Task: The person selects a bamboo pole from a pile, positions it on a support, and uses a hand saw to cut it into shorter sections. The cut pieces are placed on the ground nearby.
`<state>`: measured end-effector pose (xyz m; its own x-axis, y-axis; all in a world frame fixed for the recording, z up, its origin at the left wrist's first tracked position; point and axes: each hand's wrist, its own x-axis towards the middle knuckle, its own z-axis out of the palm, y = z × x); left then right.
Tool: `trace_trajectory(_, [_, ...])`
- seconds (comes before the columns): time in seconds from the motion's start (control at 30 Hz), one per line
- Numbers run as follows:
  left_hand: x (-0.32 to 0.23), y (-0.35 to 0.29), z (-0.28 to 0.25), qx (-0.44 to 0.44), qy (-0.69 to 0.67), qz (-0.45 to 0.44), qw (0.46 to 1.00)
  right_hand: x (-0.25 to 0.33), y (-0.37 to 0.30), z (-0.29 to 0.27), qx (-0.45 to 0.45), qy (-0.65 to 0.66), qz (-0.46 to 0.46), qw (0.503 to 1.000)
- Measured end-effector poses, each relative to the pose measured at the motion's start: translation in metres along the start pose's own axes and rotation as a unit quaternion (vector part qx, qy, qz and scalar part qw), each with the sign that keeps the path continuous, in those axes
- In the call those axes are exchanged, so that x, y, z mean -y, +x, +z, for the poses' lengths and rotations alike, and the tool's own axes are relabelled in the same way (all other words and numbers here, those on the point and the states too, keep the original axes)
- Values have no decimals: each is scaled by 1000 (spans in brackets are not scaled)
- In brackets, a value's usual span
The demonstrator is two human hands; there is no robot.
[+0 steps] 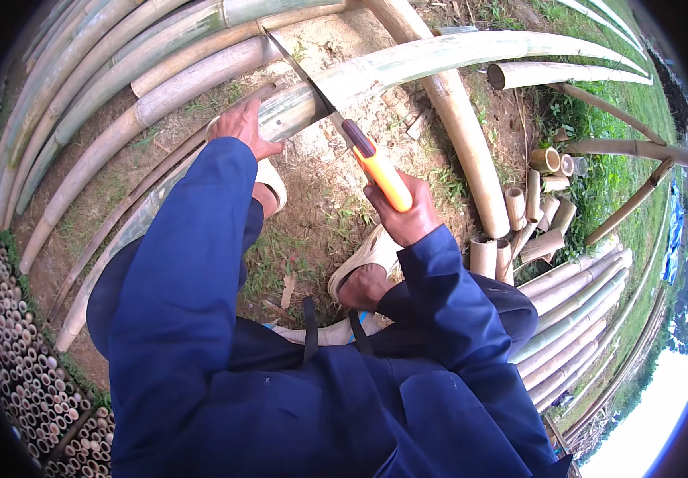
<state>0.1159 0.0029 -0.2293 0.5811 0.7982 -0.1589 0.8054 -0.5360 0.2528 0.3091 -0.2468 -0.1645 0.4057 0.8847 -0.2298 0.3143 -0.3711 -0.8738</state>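
A long pale-green bamboo pole [408, 64] runs from the upper right, past my feet, to the lower left. My left hand [240, 130] grips it just left of the saw, thumb along its near side. In my right hand [410, 211] is a handsaw [386, 182] with an orange and dark handle, fingers wrapped round the grip. Its dark tapered blade [312, 86] lies across the pole, tip pointing up and left. How deep the blade sits in the bamboo I cannot tell.
A thick support log [467, 143] passes beneath the pole. Short bamboo pieces [543, 215] lie at the right. Long bamboo poles [113, 143] fill the left, with stacked cut tubes [17, 350] below. More poles [575, 319] lie lower right. My sandalled feet [364, 275] are near the pole.
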Motion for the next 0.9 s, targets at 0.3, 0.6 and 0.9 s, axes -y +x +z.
trace_trajectory(0.3, [7,8,0,62,-8,-31,998,28,-131,-61,10,-42,23,999])
trace_trajectory(0.6, [1,2,1,23,15,-19,999,16,-136,-61,-41,-12,32,999])
trace_trajectory(0.9, [-2,0,-4,22,-10,-3,1000,13,-30,-13,9,-49,51,997])
